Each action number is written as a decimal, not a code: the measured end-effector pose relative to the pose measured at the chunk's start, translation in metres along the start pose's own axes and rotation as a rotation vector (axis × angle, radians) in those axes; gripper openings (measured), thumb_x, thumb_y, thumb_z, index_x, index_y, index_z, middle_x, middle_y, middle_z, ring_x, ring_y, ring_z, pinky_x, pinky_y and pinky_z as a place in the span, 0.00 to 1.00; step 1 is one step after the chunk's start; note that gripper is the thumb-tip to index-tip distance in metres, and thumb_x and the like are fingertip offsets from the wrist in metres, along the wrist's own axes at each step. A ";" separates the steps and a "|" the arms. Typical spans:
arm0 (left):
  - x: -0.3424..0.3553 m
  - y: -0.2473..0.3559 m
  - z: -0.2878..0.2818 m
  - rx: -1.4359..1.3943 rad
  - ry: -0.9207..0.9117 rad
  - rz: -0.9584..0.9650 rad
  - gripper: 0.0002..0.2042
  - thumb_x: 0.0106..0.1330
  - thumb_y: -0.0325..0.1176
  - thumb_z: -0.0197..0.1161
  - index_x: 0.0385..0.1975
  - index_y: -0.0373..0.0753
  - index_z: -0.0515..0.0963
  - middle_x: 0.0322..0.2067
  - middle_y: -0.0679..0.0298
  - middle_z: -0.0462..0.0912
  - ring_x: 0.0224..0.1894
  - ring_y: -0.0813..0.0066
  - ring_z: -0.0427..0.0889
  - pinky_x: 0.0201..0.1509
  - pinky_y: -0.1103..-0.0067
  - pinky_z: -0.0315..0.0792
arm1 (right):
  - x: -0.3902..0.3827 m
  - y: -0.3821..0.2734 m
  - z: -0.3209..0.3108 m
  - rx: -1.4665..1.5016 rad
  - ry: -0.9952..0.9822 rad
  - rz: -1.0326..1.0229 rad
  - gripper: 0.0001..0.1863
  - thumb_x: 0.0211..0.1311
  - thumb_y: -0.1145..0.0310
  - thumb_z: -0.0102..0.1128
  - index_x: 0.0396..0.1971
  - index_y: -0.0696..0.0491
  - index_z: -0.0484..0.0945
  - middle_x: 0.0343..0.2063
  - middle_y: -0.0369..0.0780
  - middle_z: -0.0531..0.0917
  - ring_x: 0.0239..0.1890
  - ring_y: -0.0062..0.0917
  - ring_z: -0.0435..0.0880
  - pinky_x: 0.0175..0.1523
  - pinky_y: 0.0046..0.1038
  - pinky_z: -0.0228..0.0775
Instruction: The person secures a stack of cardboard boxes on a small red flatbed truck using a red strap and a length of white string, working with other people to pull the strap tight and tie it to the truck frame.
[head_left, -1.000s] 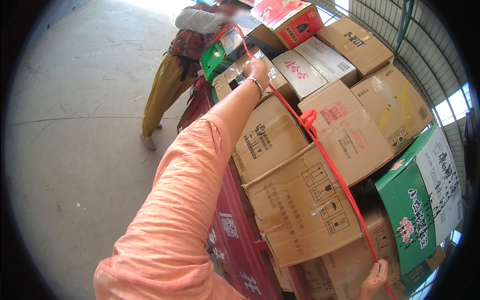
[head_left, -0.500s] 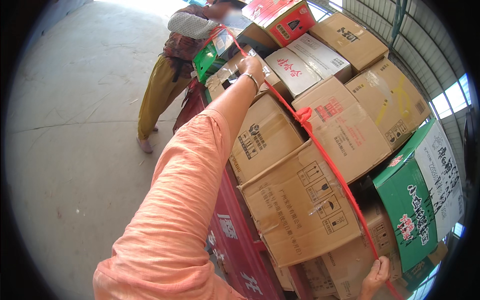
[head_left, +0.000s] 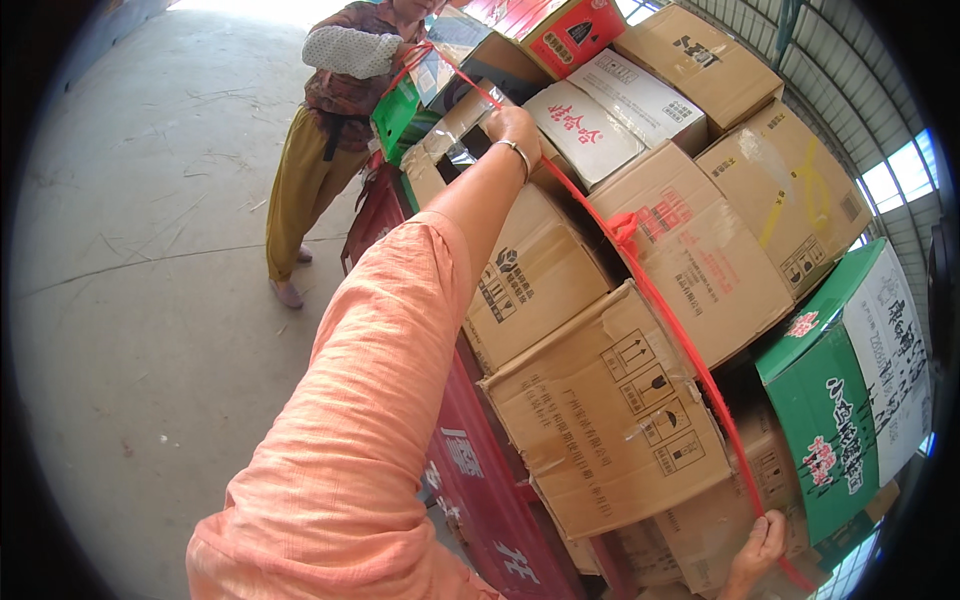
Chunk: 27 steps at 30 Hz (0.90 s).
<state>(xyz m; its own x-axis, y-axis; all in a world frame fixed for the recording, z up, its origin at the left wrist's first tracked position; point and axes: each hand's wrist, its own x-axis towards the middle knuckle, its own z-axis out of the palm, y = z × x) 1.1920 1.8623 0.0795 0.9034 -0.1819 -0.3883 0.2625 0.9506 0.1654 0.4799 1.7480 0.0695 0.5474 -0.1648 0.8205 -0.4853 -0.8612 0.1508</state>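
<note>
- Since the earlier frames, little has changed: the left hand (head_left: 512, 125) is kept at the same spot high on the stack, and the other person (head_left: 330, 130) has stayed beside the far corner.
- A thin, glossy red plastic strap (head_left: 660, 300) is stretched taut in a long diagonal across the load, with a knot (head_left: 622, 228) seen partway along it.
- The load is made of stacked cardboard boxes (head_left: 600, 420): mostly brown, creased and taped, with flat faces and sharp corners; a white box (head_left: 600, 115), a red box (head_left: 560, 30) and a green-and-white box (head_left: 850, 390) are mixed in.
- A dark red metal side panel (head_left: 480, 490) is seen under the stack, and grey concrete floor (head_left: 130, 300) lies to the left.
- The left arm, in a loose salmon sleeve (head_left: 370, 400), is extended fully upward; its hand, with a metal bangle at the wrist, is closed on the strap at the upper boxes.
- The right hand (head_left: 760, 540) is seen at the lower edge, fingers curled against the strap's lower end; whether it is fully clamped cannot be told.
- The hands are held well apart, one at each end of the strap.
</note>
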 end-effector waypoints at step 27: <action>-0.011 0.015 -0.005 0.076 0.054 0.050 0.11 0.66 0.40 0.48 0.36 0.41 0.75 0.27 0.61 0.78 0.23 0.68 0.76 0.21 0.71 0.69 | 0.011 -0.032 -0.006 -0.247 0.022 -0.190 0.07 0.64 0.71 0.56 0.32 0.59 0.79 0.26 0.47 0.81 0.27 0.43 0.79 0.32 0.37 0.70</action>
<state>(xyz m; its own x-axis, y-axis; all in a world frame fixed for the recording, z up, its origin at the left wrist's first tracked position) 1.1840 1.8797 0.0813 0.8971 -0.1187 -0.4255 0.2439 0.9362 0.2532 0.4974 1.7771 0.0774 0.6307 0.0006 0.7760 -0.5281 -0.7324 0.4297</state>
